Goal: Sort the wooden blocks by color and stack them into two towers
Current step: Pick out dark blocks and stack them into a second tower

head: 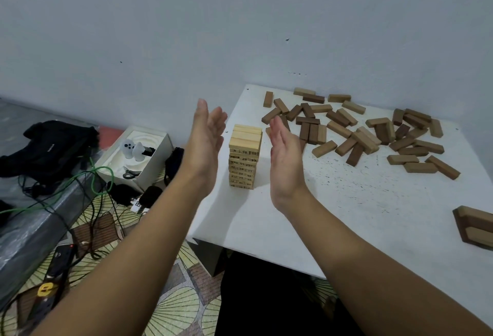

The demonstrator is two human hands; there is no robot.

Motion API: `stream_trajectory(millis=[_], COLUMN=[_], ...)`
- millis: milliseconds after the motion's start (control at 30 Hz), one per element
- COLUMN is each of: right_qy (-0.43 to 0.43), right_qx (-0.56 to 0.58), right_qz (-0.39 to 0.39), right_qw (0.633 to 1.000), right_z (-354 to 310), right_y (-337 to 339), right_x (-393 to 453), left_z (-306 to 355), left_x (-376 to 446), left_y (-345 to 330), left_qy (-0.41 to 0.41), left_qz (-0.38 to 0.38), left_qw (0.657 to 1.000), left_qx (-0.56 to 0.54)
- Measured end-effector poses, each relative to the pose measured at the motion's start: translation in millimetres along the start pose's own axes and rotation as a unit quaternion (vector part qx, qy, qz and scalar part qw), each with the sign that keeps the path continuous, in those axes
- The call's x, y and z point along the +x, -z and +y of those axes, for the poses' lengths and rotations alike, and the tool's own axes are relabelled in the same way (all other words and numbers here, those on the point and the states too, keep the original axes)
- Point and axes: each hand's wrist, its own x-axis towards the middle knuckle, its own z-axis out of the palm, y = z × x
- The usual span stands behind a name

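Light tower [244,159] stands upright near the left edge of the tabletop [346,202], approx mid-depth, numbers printed on the block sides. Top layers look slightly offset from the ones below.

Left hand [206,143] is flat, fingers straight & together, palm facing the tower, just beside its left face w/ a thin gap; part of the hand hangs out past the tabletop's left edge. Right hand [285,154] same pose, flat and holding nothing, palm facing the tower's right face, small gap there too. Neither touches the tower as far as I can tell.

Brown blocks [354,130] lie scattered along the far edge & toward the far right corner, some overlapping, well apart from the tower except a few just behind the right hand. Bare tabletop between the tower and the near edge, and across the middle to the right.

Wooden frame [477,226] lies at the right edge, partly cut off by the picture border.

Off the tabletop, left: white box [157,159], black bag [50,146], cables [90,202] on the patterned floor.
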Motion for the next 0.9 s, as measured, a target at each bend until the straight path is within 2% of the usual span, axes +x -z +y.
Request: stream_trajectory(millis=[233,367,533,900], right_qy=[-0.006,-0.007,-0.008,0.009], right_qx=[0.048,0.072,0.058,0.071], right_qz=[-0.028,-0.044,-0.048,-0.056], right_qw=[0.998,0.996,0.997,0.996], right_z=[-33.3,-13.5,14.3,25.8], right_y=[-23.0,-22.1,-22.7,-21.3], right_x=[-30.9,-16.1,1.4,10.5], left_z=[-8.7,-5.4,-13.5,-15.1], left_x=[-4.7,-15.4,-11.1,-13.1], left_y=[-17.2,-23.7,-21.6,-26.1], left_qy=[0.015,0.013,0.030,0.036], left_qz=[0.015,0.010,0.030,0.037], left_qw=[1.000,1.000,0.999,0.998], left_qx=[-0.017,0.020,0.004,0.042])
